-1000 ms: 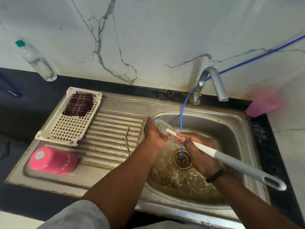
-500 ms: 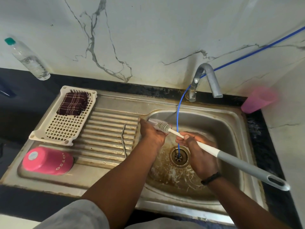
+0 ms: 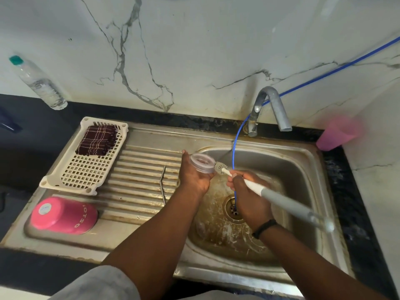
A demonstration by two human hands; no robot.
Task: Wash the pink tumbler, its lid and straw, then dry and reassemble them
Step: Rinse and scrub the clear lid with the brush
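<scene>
The pink tumbler [image 3: 63,215] lies upside down on the drainboard's front left corner. A bent metal straw [image 3: 162,184] rests on the drainboard ridges. My left hand [image 3: 192,176] grips the clear round lid [image 3: 201,162] over the left edge of the sink basin [image 3: 303,169]. My right hand [image 3: 249,191] holds a long brush [image 3: 279,201] by its white and grey handle. Its bristled head [image 3: 219,167] touches the lid's right rim.
A white slotted tray [image 3: 86,169] carrying a folded dark checked cloth [image 3: 97,140] sits at the drainboard's back. A tap [image 3: 272,107] and a thin blue hose [image 3: 234,152] hang over the drain. A pink cup [image 3: 337,134] stands at the right; a water bottle [image 3: 39,83] stands by the wall at the far left.
My left hand has turned the lid up so its round face shows. The brush head has slid from over the lid to its right rim.
</scene>
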